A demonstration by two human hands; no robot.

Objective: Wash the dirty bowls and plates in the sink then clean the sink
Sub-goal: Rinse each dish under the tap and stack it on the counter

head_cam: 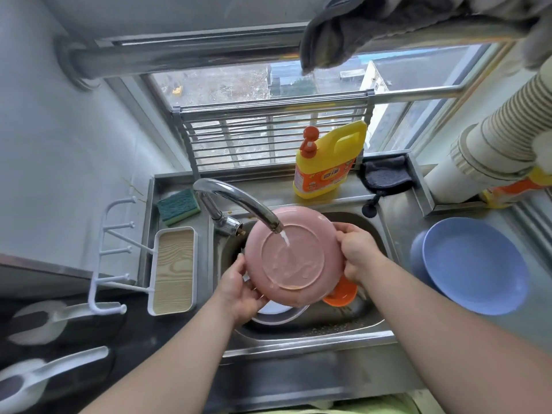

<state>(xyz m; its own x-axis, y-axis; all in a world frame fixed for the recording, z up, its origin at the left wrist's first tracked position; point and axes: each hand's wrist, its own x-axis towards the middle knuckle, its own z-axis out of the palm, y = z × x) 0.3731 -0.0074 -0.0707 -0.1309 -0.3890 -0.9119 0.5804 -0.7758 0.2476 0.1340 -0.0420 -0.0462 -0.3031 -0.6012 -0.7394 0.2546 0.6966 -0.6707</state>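
A pink plate (298, 234) is held bottom side up over the steel sink (313, 333), under the faucet (236, 198). A thin stream of water falls on its base. My left hand (242, 289) grips the plate's lower left rim. My right hand (358, 252) grips its right rim. Below the plate lie an orange bowl (342, 294) and a white plate (276, 313), both partly hidden. A green sponge (178, 206) lies on the ledge left of the faucet.
A yellow detergent bottle (327, 161) stands behind the sink, with a dark cloth (385, 174) beside it. Blue plates (475, 264) are stacked on the right counter. A white tray (173, 270) and hook rack (113, 255) sit left. Stacked paper cups (493, 144) lean at right.
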